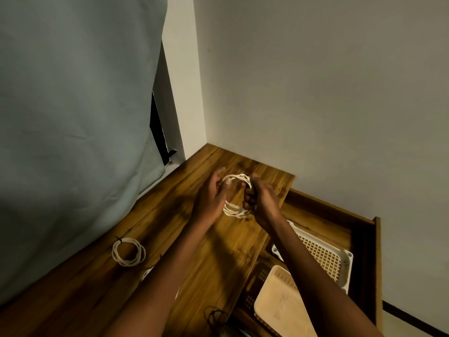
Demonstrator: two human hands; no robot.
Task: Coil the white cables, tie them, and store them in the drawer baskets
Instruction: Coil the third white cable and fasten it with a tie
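Both hands are gripping a white cable coil above the wooden desk: left hand fingers pinching its near-left side, right hand fingers clenching its right side. No writing is showing.

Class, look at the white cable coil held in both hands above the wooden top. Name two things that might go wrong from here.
1. The held coil shows no tie; if the left hand or right hand loosens, its loops may spring apart.
2. The white basket and tan basket sit in the open drawer below the right forearm; a dropped coil could miss them.
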